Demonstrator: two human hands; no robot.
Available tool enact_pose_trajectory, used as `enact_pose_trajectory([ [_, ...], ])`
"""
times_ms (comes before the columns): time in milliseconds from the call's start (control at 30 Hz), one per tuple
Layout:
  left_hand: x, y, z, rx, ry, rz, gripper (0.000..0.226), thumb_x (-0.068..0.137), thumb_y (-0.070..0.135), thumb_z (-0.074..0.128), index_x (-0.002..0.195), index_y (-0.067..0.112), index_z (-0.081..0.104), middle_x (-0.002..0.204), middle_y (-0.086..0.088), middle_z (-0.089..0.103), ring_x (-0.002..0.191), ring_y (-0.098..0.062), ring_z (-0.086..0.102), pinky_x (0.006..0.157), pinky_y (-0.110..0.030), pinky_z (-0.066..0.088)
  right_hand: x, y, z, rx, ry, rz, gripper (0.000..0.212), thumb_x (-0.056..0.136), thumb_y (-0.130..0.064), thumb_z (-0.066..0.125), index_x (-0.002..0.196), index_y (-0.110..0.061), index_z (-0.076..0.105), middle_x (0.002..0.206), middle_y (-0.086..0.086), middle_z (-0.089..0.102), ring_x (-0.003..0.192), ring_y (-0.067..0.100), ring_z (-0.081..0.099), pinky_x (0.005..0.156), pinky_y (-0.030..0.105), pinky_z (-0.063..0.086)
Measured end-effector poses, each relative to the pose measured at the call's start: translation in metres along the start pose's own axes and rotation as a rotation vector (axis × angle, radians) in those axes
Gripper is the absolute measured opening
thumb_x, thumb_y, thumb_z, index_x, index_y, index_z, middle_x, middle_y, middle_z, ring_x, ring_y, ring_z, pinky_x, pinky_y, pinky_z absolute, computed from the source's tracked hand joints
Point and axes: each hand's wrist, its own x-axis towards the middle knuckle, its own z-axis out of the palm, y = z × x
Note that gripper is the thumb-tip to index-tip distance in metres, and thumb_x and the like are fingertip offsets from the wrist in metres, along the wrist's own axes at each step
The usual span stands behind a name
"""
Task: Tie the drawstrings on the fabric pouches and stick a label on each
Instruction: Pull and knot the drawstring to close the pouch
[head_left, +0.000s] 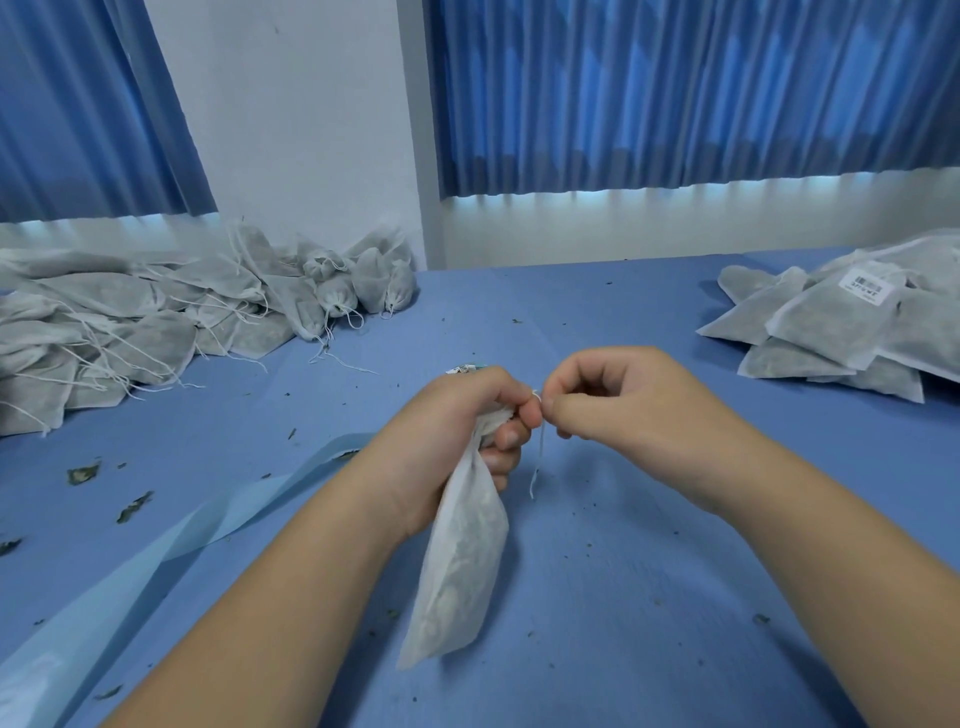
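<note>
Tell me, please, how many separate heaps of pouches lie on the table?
2. The left heap lies at the far left; the right heap, with one label showing on top, lies at the far right. The left hand grips one more pouch, apart from both.

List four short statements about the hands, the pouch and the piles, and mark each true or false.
1. The left hand grips the pouch by its neck. True.
2. The right hand is open and idle. False: it pinches the string at the pouch's neck.
3. A pouch on the right pile bears a label. True.
4. The left pile shows no strings. False: loose strings trail from its pouches.
</note>
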Motion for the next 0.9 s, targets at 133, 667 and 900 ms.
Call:
enact_pose_trajectory([
  [133, -0.006, 0.005, 0.003, 0.086, -0.007, 0.027, 0.016, 0.071, 0.024, 0.057, 0.057, 0.018, 0.063, 0.053, 0.002, 0.044, 0.042, -0.011, 0.033, 0.044, -0.021, 0.027, 0.000, -0.003, 0.000, -0.027, -0.019, 0.012, 0.008, 0.067, -0.029, 0.061, 0.063, -0.025, 0.067, 0.066, 0.000, 0.056, 0.065, 0.011, 0.045, 0.061, 0.025, 0.037],
  [667, -0.008, 0.005, 0.001, 0.240, 0.183, 0.145, 0.009, 0.068, 0.026, 0.070, 0.061, 0.019, 0.070, 0.064, 0.000, 0.058, 0.046, -0.011, 0.046, 0.045, -0.020, 0.039, 0.001, 0.001, -0.010, -0.089, -0.054, 0.023, 0.008, 0.078, -0.023, 0.064, 0.070, -0.022, 0.062, 0.066, -0.006, 0.066, 0.067, 0.010, 0.062, 0.068, 0.034, 0.046],
  [900, -0.008, 0.003, 0.003, 0.294, 0.214, 0.169, 0.011, 0.078, 0.024, 0.073, 0.077, 0.013, 0.071, 0.068, 0.003, 0.061, 0.052, -0.011, 0.050, 0.047, -0.017, 0.040, 0.003, 0.002, 0.001, 0.056, 0.001, -0.007, 0.014, 0.083, -0.003, 0.067, 0.087, -0.010, 0.056, 0.068, 0.002, 0.069, 0.066, 0.015, 0.070, 0.058, 0.022, 0.047],
])
